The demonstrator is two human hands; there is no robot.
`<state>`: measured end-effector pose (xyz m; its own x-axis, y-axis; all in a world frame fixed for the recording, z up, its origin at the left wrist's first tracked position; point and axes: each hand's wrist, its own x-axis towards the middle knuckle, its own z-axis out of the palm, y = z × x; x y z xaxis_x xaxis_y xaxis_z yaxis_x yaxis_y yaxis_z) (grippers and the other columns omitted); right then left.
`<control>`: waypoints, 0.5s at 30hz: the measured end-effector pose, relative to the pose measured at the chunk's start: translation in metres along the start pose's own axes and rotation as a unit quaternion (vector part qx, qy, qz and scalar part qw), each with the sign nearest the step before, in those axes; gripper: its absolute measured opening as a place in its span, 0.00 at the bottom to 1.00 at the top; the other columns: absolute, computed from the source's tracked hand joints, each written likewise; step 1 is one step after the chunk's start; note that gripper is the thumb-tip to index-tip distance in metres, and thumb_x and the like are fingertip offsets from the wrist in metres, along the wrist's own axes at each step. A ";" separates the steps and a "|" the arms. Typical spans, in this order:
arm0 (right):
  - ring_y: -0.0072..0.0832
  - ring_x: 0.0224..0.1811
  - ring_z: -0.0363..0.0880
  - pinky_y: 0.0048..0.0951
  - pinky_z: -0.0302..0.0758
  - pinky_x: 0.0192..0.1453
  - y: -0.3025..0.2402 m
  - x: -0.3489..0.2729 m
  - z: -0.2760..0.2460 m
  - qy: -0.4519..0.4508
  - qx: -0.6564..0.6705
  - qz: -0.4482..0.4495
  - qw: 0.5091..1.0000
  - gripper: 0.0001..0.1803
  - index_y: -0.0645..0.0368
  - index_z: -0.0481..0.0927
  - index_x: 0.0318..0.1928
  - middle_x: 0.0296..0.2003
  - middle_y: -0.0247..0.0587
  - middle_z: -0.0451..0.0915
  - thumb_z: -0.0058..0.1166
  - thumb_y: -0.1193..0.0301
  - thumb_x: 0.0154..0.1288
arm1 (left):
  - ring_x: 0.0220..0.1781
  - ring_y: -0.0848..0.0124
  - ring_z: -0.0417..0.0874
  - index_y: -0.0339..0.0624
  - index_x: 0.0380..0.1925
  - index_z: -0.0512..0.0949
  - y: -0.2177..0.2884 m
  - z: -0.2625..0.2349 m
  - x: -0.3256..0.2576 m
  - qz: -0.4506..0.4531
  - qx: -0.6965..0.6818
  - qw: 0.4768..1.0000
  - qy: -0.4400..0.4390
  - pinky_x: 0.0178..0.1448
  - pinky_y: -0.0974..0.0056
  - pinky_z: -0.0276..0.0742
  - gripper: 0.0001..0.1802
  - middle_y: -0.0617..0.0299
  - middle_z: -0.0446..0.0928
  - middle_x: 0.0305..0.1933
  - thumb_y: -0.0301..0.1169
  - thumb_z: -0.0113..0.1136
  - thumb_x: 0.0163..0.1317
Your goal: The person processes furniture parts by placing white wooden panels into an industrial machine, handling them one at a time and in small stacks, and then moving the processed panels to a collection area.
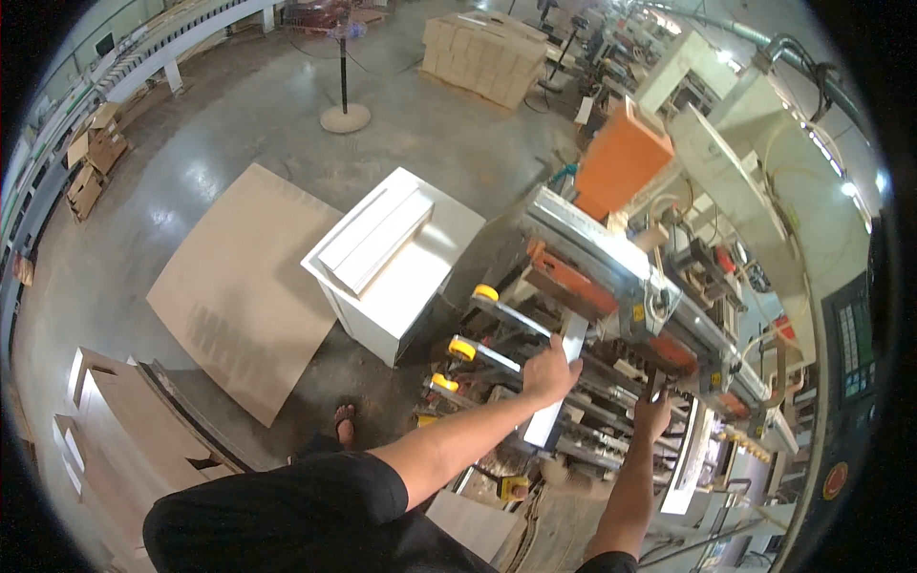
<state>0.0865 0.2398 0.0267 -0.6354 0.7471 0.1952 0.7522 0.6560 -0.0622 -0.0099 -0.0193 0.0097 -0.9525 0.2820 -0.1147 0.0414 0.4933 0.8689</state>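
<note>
Clock directions are being read from the left hand point(549, 375), twelve pointing away from the person. That hand is lying across a white strip point(543, 425); its underside is facing away from me, so I cannot tell whether the fingers are gripping or only pressing. The strip is resting over the bars of a machine point(611, 250), running from one o'clock to seven. At four o'clock the right hand point(652, 417) is meeting a dark metal part point(656, 385); its fingers are not showing clearly enough to tell how tightly they are closing. A long white panel point(688, 458) is lying just beyond it, at five o'clock from that hand. Yellow caps point(461, 350) are tipping the bars between nine and eleven. At ten, a white stack point(377, 310) is standing on the floor point(239, 210), bearing loose strips point(382, 244). A brown sheet point(253, 296) is lying beside it. An orange box point(624, 158) is standing at one.
</note>
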 end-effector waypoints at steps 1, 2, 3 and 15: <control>0.54 0.50 0.80 0.51 0.79 0.52 0.004 0.000 0.002 0.018 -0.002 -0.007 1.000 0.27 0.60 0.75 0.60 0.51 0.56 0.79 0.53 0.58 0.66 | 0.33 0.45 0.85 0.30 0.47 0.65 0.001 0.001 -0.001 0.001 -0.002 1.000 0.004 0.39 0.47 0.81 0.29 0.41 0.82 0.29 0.45 0.60 0.61; 0.54 0.50 0.80 0.51 0.79 0.52 0.005 0.002 0.006 0.036 -0.001 -0.016 0.999 0.26 0.61 0.75 0.59 0.51 0.56 0.79 0.53 0.59 0.66 | 0.32 0.45 0.85 0.30 0.47 0.64 0.000 0.001 0.000 0.002 -0.001 1.000 0.012 0.37 0.47 0.81 0.29 0.41 0.82 0.28 0.45 0.60 0.61; 0.54 0.50 0.81 0.50 0.79 0.51 0.016 0.002 0.010 0.038 0.007 -0.014 0.999 0.26 0.62 0.75 0.58 0.51 0.56 0.79 0.53 0.59 0.66 | 0.32 0.46 0.85 0.30 0.47 0.64 0.002 0.004 -0.002 0.016 0.009 0.999 0.027 0.35 0.47 0.81 0.29 0.41 0.81 0.27 0.45 0.60 0.62; 0.57 0.47 0.80 0.52 0.76 0.50 -0.003 -0.002 0.000 0.033 0.016 0.035 0.999 0.28 0.65 0.75 0.54 0.43 0.59 0.81 0.62 0.60 0.58 | 0.35 0.43 0.84 0.32 0.48 0.61 -0.001 -0.004 -0.002 0.000 -0.057 0.998 -0.040 0.40 0.46 0.81 0.27 0.37 0.81 0.33 0.43 0.57 0.64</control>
<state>0.0856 0.2370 0.0268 -0.5675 0.7837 0.2527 0.7883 0.6057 -0.1084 -0.0092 -0.0240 0.0114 -0.9254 0.3488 -0.1480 0.0033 0.3980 0.9174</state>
